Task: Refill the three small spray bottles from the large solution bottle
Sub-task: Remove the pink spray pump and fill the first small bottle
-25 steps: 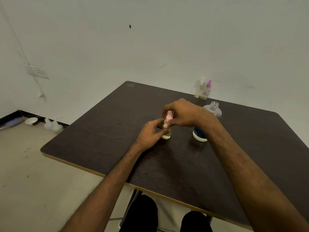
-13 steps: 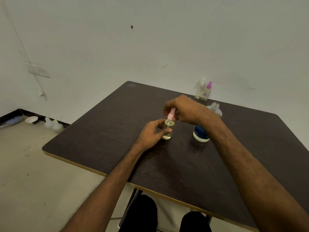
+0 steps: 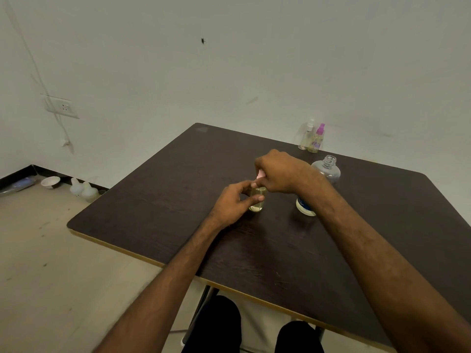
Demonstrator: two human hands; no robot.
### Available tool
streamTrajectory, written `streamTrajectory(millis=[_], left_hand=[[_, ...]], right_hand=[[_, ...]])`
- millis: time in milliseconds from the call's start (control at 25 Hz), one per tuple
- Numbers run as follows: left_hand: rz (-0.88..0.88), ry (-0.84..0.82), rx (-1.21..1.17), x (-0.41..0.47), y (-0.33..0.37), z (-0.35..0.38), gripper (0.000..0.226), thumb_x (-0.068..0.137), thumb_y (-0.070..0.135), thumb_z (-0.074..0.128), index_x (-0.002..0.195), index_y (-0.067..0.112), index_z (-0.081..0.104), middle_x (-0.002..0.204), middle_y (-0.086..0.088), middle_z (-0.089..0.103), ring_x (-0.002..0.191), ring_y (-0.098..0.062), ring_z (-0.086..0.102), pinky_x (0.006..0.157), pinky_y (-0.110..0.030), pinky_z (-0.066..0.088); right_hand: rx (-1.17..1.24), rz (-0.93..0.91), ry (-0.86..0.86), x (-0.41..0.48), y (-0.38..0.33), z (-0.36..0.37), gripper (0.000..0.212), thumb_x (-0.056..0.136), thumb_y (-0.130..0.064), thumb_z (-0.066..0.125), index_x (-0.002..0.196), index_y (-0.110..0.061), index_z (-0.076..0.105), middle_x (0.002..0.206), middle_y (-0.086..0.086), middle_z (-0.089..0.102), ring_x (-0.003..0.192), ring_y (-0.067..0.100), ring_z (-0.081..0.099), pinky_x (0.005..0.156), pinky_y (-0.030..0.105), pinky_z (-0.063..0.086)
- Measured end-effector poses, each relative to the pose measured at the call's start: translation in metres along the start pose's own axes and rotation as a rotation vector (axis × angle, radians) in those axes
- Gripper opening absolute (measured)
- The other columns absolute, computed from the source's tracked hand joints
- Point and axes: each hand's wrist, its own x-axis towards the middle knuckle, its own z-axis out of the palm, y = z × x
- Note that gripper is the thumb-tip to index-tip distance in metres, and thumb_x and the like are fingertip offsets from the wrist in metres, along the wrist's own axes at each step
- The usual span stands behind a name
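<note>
I sit at a dark brown wood-grain table with rounded corners and a pale edge band. Its far edge meets a plain white wall, which has one small dark spot. On the left are a socket plate and a thin cable hanging under it. On the beige, stained floor, near the black skirting, stand a white bowl and two white plastic containers.

The bare left forearm and bare right forearm carry fine hair along their length, with no sleeve in view. The bare left hand and bare right hand have short-trimmed nails. Plain black cloth trousers cover both knees at the bottom edge.
</note>
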Motion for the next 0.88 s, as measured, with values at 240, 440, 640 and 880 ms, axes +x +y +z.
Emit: streamTrajectory(millis=[240,440,640,880], left_hand=[[0.014,0.002,-0.003,-0.001,0.002,0.0,0.038,0.088,0.024,0.074,0.124,0.017,0.067,0.108,0.007,0.073,0.101,-0.002,0.066,0.087,-0.018,0.048],[0.011,-0.014,-0.003,-0.001,0.001,-0.001,0.035,0.088,0.027,0.073,0.122,0.018,0.067,0.11,0.004,0.073,0.103,-0.005,0.066,0.092,-0.023,0.05],[0.013,-0.013,0.002,-0.001,0.002,0.0,0.026,0.089,0.027,0.073,0.114,0.022,0.068,0.105,0.005,0.074,0.1,-0.005,0.066,0.089,-0.022,0.05],[0.002,-0.019,0.025,0.0,0.0,-0.001,0.03,0.089,0.029,0.072,0.117,0.019,0.068,0.105,0.005,0.073,0.101,-0.005,0.066,0.091,-0.025,0.05]], right_hand=[[-0.032,0.095,-0.05,-0.003,0.004,-0.004,0.068,0.085,-0.073,0.045,0.095,-0.008,0.063,0.09,0.008,0.063,0.077,0.021,0.06,0.067,0.035,0.049],[0.326,-0.092,-0.097,-0.014,0.017,-0.02,0.044,0.085,-0.019,0.074,0.127,-0.024,0.061,0.108,-0.005,0.066,0.096,0.01,0.064,0.084,0.028,0.05],[0.091,-0.117,-0.036,-0.003,0.009,0.001,0.029,0.081,-0.003,0.071,0.106,-0.017,0.069,0.103,0.001,0.068,0.096,0.02,0.063,0.074,0.03,0.047],[-0.068,-0.048,-0.02,0.001,0.001,0.0,0.036,0.085,-0.038,0.071,0.107,-0.011,0.065,0.103,0.008,0.063,0.087,0.023,0.062,0.07,0.032,0.048]])
